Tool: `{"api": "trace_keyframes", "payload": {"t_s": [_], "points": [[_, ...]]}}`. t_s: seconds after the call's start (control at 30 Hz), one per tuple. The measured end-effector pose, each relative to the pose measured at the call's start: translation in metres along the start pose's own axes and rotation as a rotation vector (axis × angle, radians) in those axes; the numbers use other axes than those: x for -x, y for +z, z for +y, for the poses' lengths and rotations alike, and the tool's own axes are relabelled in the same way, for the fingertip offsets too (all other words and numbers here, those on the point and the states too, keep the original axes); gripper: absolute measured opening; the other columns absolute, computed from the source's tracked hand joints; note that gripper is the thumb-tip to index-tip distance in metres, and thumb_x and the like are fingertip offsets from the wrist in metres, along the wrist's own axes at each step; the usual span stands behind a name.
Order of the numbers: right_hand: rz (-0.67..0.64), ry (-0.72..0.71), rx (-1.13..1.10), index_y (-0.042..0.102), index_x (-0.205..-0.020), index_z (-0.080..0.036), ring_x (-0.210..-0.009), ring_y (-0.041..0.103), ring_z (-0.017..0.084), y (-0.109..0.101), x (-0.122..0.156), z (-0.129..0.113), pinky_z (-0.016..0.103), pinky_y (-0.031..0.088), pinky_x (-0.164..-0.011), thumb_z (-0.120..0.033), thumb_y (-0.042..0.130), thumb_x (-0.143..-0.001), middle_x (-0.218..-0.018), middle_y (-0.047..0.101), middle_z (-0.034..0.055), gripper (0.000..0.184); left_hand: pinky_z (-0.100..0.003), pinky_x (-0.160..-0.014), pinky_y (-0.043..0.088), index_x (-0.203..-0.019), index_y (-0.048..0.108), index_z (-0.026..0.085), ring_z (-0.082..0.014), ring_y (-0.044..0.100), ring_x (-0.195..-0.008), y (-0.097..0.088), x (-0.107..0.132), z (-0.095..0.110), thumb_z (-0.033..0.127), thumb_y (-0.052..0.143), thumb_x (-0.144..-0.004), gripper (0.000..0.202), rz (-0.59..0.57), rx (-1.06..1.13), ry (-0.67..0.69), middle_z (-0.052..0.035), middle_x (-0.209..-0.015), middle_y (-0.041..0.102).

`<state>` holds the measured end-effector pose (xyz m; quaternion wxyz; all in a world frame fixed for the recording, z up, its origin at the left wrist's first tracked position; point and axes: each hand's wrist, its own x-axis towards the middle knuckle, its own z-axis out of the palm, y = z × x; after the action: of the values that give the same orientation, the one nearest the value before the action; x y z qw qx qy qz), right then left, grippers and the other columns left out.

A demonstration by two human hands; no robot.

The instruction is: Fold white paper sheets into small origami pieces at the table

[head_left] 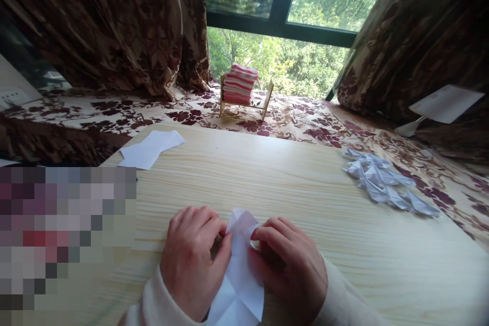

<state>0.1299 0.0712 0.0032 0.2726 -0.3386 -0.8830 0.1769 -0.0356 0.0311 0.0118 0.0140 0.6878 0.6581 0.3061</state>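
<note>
Paper (244,277), creased, at the table's (305,178) near side between left hand (194,260) and right hand (292,270), each pinching an edge, apparently mid-fold, next crease likely wanting edges aligned; folded pieces (376,191) beyond right, sheets (151,150) farther left.

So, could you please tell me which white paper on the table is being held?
The creased sheet in front, pinched between the left hand and right hand; the flat paper at far left and folded pieces at right lie untouched.

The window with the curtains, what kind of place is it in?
Probably a room in a home: there are flowery curtains around the window, a ledge covered in flowered cloth, and a wood-grained table.
</note>
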Motion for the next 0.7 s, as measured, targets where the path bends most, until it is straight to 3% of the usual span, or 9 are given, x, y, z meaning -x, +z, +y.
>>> {"api": "trace_keyframes", "payload": {"t_s": [0.3, 0.57, 0.7], "points": [[0.036, -0.03, -0.028, 0.06, -0.074, -0.019, -0.059, 0.046, 0.013, 0.003, -0.01, 0.005, 0.024, 0.034, -0.052, -0.016, 0.051, -0.075, -0.063, 0.054, 0.0013, 0.009, -0.036, -0.07, 0.036, -0.062, 0.055, 0.019, -0.0181, 0.046, -0.071, 0.005, -0.001, 0.0, 0.016, 0.05, -0.074, 0.013, 0.02, 0.028, 0.021, -0.0014, -0.066, 0.053], [-0.021, -0.078, -0.038, 0.061, -0.074, -0.02, -0.061, 0.045, 0.013, 0.001, -0.01, 0.007, 0.024, 0.035, -0.053, -0.016, 0.047, -0.08, -0.066, 0.053, 0.002, 0.016, -0.043, -0.089, 0.029, -0.068, 0.058, 0.022, -0.016, 0.049, -0.072, 0.007, 0.004, -0.001, 0.013, 0.046, -0.075, 0.016, 0.047, 0.055, 0.068, 0.001, -0.069, 0.056], [-0.023, -0.075, -0.031, 0.061, -0.072, -0.02, -0.061, 0.044, 0.013, 0.002, -0.009, 0.008, 0.024, 0.033, -0.052, -0.018, 0.046, -0.081, -0.066, 0.053, 0.0019, 0.017, -0.04, -0.09, 0.03, -0.072, 0.06, 0.023, -0.0146, 0.051, -0.072, 0.001, 0.007, -0.004, 0.013, 0.05, -0.075, 0.014, -0.024, 0.08, 0.126, 0.002, -0.071, 0.058]]}}
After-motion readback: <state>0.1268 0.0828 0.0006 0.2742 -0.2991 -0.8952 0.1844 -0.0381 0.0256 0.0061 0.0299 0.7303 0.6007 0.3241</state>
